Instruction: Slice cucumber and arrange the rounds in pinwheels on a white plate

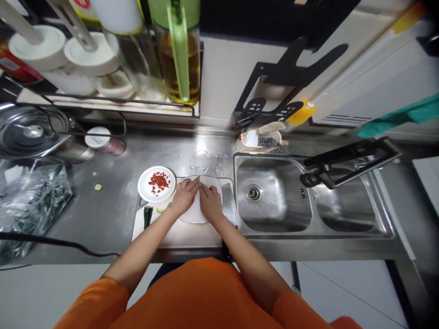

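Note:
My left hand (185,195) and my right hand (210,201) meet over a white rounded-square plate (194,214), fingertips together near its far edge. A small pale-green slice (198,178) shows between the fingertips; it is mostly hidden. The plate lies on a light cutting board (171,237). Left of it, a round white plate (143,188) holds chopped red pieces (159,183). A dark green cucumber piece (147,216) and a few pale slices (160,210) lie beside my left wrist. At the board's right edge rests a wide cleaver blade (227,203).
A double sink (267,196) with a black tap (343,167) is at right. Behind it stands a small scrubber holder (242,145). Jars and an oil jug (178,59) fill a rack above. A plastic bag of greens (37,201) and a lidded jar (106,140) sit at left.

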Demonstrator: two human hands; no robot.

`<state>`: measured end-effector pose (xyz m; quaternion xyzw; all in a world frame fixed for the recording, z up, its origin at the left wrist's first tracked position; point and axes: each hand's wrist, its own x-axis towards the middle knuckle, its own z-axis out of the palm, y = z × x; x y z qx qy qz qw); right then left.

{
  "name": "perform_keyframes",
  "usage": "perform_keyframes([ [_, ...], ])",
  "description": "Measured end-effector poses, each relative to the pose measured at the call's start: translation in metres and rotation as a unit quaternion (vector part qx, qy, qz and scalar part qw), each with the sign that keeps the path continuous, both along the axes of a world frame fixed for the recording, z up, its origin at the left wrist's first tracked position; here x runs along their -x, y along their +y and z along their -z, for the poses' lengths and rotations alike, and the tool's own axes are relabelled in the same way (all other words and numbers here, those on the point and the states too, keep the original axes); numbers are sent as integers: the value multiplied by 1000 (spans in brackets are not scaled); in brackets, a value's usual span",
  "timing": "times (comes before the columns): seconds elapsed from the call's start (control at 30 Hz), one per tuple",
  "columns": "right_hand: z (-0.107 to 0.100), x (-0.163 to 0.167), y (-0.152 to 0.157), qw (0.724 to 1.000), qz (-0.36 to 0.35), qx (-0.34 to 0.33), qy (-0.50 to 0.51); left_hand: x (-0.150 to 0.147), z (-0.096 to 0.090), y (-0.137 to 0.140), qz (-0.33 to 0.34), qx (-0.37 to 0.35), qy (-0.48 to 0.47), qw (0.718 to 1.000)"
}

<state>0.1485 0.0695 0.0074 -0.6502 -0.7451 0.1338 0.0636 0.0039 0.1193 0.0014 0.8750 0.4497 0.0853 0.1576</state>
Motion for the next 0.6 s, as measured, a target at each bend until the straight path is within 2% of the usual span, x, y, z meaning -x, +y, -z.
perform_keyframes([
  [0.6,3,1,-2,1000,6,-9,-11,2,1,3,16,6,9,1000],
])
